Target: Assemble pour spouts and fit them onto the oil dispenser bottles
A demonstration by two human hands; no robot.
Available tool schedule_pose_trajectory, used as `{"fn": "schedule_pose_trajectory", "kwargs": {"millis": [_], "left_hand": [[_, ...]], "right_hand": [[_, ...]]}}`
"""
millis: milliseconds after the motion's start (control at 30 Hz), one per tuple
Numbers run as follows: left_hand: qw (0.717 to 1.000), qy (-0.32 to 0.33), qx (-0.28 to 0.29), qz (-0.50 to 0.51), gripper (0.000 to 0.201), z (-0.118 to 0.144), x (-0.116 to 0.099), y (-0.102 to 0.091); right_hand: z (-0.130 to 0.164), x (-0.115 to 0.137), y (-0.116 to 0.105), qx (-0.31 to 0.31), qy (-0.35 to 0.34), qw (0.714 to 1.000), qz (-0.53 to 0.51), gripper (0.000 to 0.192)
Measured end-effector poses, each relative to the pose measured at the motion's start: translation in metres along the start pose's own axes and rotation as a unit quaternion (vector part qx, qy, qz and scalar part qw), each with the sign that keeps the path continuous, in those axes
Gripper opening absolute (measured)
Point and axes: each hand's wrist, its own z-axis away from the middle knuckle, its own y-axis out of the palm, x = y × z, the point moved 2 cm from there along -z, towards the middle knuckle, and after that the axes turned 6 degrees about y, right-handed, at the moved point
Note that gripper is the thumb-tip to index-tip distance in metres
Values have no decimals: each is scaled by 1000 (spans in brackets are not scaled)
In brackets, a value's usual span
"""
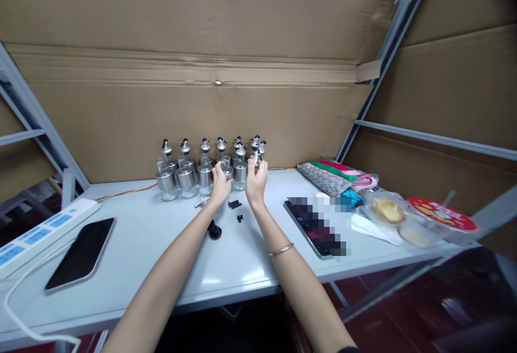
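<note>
My left hand (220,185) is closed around a glass bottle (227,171) with a metal sleeve and no spout in its neck. My right hand (256,181) is raised just to the right, its fingers pinching a silvery pour spout (256,157). Around both hands stand several similar bottles (186,179); the back ones carry spouts with black flip caps, and some front ones have bare necks. A loose metal spout (201,202) lies left of my left wrist. Small black pieces (235,204) and tiny black bits (239,218) lie between my forearms.
Black round parts (215,231) lie beside my left forearm. A phone (83,253) and a power strip (44,234) are at left. At right are another phone (309,229), a patterned pouch (327,178), a bagged tart (388,210) and a red-lidded tub (442,214). Cardboard (194,110) walls the back.
</note>
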Motion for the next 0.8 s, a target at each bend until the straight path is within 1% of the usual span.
{"fn": "schedule_pose_trajectory", "kwargs": {"millis": [133,233,300,367,467,567,667,733,800], "left_hand": [[1000,-22,0,0,70,-3,3,6],[1000,-26,0,11,78,-3,5,7],[1000,-9,12,4,81,-1,6,6],[999,23,26,-9,82,2,4,3],[996,76,35,-30,78,7,-5,-7],[986,140,58,-64,68,15,-22,-20],[971,204,93,-82,62,32,-38,-35],[972,206,74,-82,58,44,-41,-45],[978,186,38,-87,53,52,-38,-55]], "right_hand": [[3,5,1,18,-12,1000,1,29],[6,6,2,29,-15,999,8,28],[7,5,2,36,-14,999,10,27],[7,5,3,43,-14,999,9,27],[7,5,4,55,-14,998,9,27],[9,6,4,74,3,997,-1,31],[16,11,7,125,15,992,-10,32],[24,15,10,170,-6,985,8,29],[32,18,14,213,-42,975,41,28]]}}
